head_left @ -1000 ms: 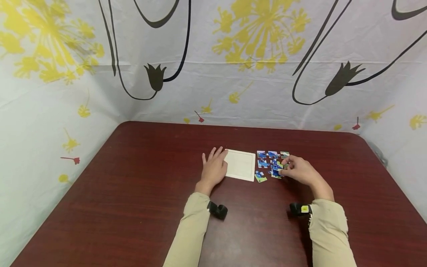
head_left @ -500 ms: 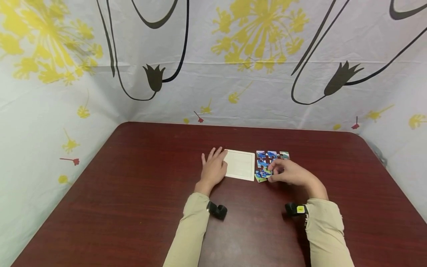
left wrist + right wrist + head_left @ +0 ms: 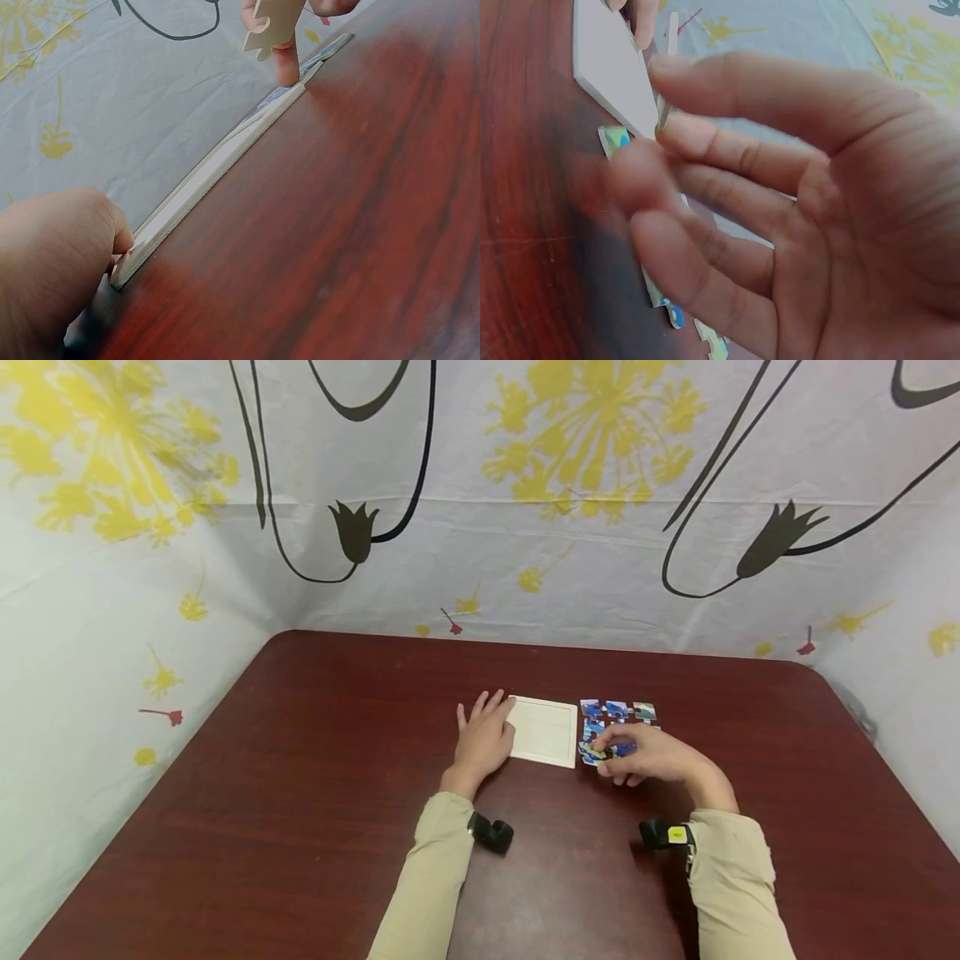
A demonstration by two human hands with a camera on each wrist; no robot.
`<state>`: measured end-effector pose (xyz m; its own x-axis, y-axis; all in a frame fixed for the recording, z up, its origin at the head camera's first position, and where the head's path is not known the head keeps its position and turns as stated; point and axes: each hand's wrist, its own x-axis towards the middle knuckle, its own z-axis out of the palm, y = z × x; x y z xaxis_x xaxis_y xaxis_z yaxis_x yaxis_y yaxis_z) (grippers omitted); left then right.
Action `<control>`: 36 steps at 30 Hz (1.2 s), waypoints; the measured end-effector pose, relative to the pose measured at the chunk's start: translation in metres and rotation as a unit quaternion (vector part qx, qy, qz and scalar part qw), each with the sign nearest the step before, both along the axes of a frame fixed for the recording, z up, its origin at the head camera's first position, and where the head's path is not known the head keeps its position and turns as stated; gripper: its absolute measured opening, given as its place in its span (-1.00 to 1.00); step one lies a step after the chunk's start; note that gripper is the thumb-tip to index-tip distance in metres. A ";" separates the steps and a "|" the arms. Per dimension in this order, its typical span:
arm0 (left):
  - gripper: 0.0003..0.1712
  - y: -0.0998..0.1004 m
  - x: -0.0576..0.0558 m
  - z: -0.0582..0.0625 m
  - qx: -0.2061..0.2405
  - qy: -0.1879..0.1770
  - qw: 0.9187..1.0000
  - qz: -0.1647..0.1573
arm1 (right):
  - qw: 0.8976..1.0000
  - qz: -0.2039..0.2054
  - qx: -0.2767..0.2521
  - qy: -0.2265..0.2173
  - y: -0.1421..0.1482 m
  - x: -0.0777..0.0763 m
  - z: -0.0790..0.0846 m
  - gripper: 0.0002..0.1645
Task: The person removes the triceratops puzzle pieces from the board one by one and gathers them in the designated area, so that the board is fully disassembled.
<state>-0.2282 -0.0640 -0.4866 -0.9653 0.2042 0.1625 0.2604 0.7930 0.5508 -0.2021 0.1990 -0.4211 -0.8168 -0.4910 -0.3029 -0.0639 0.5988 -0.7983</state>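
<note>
My right hand (image 3: pixel 656 756) pinches a jigsaw piece (image 3: pixel 274 26) between thumb and fingertips, above the lower left of the laid-out pieces. In the right wrist view that jigsaw piece (image 3: pixel 673 30) is seen edge-on; in the left wrist view its pale, unprinted side faces the camera. My left hand (image 3: pixel 480 739) rests on the left edge of a pale, shallow puzzle tray (image 3: pixel 543 732), fingers spread. Right of the tray, several blue and green jigsaw pieces (image 3: pixel 617 708) lie in rough rows. My right hand hides part of them.
The dark reddish wooden table (image 3: pixel 360 760) extends around both hands. Behind it hangs a pale cloth (image 3: pixel 420 568) with yellow and dark flower prints. A black wrist camera (image 3: pixel 491 833) sits on the left wrist, and a black wrist camera (image 3: pixel 655 834) on the right one.
My right hand has moved left across the laid-out pieces, carrying the pinched jigsaw piece, which now looks more tilted. The left hand and tray have stayed put.
</note>
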 end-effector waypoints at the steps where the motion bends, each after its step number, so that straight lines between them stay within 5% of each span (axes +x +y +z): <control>1: -0.46 0.001 0.000 0.000 -0.001 0.000 1.000 -0.001 | 1.000 -0.005 0.000 -0.001 0.001 0.000 0.000 -0.66; 15: -0.46 0.001 0.003 -0.001 0.006 0.003 1.000 -0.002 | 1.000 -0.009 -0.018 -0.009 -0.002 0.001 0.002 -0.59; 26: -0.47 0.004 0.002 0.001 0.007 0.005 1.000 -0.006 | 0.993 -0.098 0.002 0.067 0.027 0.004 0.006 -0.56; 36: -0.47 0.003 0.001 -0.001 0.005 0.010 1.000 -0.002 | 0.985 -0.148 0.038 0.084 0.056 0.005 0.003 -0.53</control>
